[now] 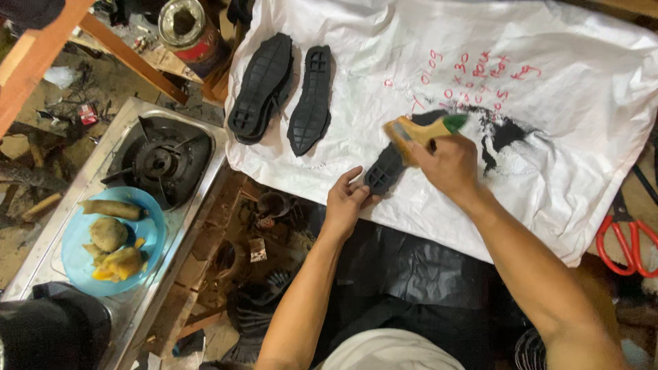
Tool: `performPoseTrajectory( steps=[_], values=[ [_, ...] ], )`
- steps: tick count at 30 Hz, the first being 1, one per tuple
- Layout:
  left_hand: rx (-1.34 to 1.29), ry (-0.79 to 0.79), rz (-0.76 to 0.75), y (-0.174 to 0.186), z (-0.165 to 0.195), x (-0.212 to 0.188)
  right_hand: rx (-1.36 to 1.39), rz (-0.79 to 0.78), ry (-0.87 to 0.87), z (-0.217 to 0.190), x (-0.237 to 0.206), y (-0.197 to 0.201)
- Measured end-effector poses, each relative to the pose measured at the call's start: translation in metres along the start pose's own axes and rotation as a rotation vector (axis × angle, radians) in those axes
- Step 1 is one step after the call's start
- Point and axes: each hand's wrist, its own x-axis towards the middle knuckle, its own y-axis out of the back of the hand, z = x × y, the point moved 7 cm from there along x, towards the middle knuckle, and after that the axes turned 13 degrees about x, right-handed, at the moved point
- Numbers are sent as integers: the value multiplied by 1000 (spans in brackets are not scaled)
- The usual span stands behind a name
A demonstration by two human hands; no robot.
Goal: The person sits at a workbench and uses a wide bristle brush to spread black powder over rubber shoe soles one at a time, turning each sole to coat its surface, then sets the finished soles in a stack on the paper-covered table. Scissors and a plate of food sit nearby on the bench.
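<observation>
My left hand (346, 199) holds the near end of a black shoe sole (385, 169) that lies on a white sheet (562, 164). My right hand (444, 162) grips a brush with a wooden handle and green tip (419, 131), its head pressed on that sole. Two more black soles (262, 88) (311, 98) lie side by side at the far left of the sheet, tread up.
Red marks and black smears sit on the sheet to the right. A steel gas stove (159, 159) stands left, with a blue plate of food (86, 264) on it. Red-handled scissors (625, 241) lie at the right edge. A tin can (184, 22) stands at the back.
</observation>
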Motion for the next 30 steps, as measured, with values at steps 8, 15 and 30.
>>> performPoseTrajectory(
  steps=[8, 15, 30],
  values=[
    [21, -26, 2, 1, 0, 0, 60, -24, 165, -23, 1, -10],
    [21, -46, 6, 0, 2, -1, 0, -122, 34, -9, 12, -19],
    [43, -26, 43, 2, -2, -1, 179, -288, -125, 36, 31, -13]
  ],
)
